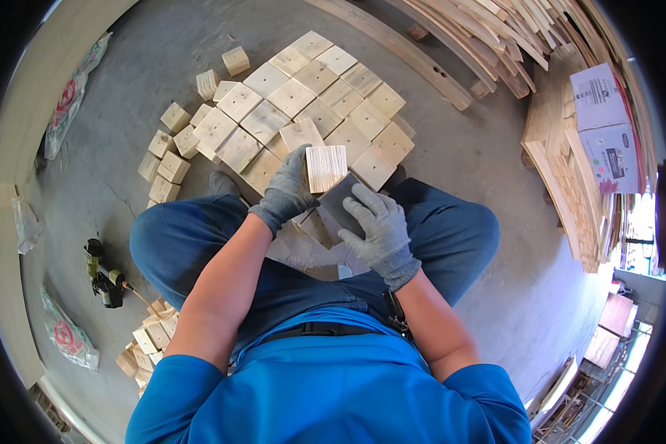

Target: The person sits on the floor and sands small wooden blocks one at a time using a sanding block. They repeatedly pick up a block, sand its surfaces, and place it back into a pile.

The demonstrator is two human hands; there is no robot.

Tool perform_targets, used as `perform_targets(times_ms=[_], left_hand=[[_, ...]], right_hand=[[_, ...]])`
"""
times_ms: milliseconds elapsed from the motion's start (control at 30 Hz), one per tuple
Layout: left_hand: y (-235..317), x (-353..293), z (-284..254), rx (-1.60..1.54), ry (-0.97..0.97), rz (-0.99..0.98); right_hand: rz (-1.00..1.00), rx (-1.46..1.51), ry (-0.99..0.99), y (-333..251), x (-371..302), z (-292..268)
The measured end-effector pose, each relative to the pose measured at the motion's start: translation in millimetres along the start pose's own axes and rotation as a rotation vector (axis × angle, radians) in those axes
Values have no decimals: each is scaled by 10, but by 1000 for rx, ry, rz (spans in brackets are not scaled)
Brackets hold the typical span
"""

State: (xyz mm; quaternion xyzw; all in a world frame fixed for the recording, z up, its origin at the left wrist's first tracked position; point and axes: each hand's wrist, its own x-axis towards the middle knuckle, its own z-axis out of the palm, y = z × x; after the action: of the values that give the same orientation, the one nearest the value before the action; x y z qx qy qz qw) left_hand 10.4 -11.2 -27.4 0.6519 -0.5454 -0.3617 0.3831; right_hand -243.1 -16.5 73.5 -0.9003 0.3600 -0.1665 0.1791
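In my gloved left hand (289,188) is a wooden block (326,169) with a striped end face turned up; the fingers close on its left side. My gloved right hand (380,231) grips a dark grey sheet (338,201), which looks like sandpaper, its fingers bent over the right edge. The sheet lies against or just below the block's near edge; exact contact is hidden. Under the sheet, a pale wooden piece (319,229) shows between my knees. Just beyond my hands, a large cluster of wooden blocks (291,97) lies close together, several with a small hole on top.
Loose blocks (173,168) sit at the left of the cluster. A dark air tool (103,275) with a hose and another block pile (154,337) lie at my left. Long boards (392,48) are at far right, with a printed carton (607,129) on stacked wood.
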Motion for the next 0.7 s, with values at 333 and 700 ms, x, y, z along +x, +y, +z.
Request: perform_targets(times_ms=[333,700], left_hand=[[74,-46,-29,-285,181,-21],[93,-299,-717,-643,517,-250]], right_hand=[[211,250,224,313,-101,146],[416,132,-12,455,515,416]])
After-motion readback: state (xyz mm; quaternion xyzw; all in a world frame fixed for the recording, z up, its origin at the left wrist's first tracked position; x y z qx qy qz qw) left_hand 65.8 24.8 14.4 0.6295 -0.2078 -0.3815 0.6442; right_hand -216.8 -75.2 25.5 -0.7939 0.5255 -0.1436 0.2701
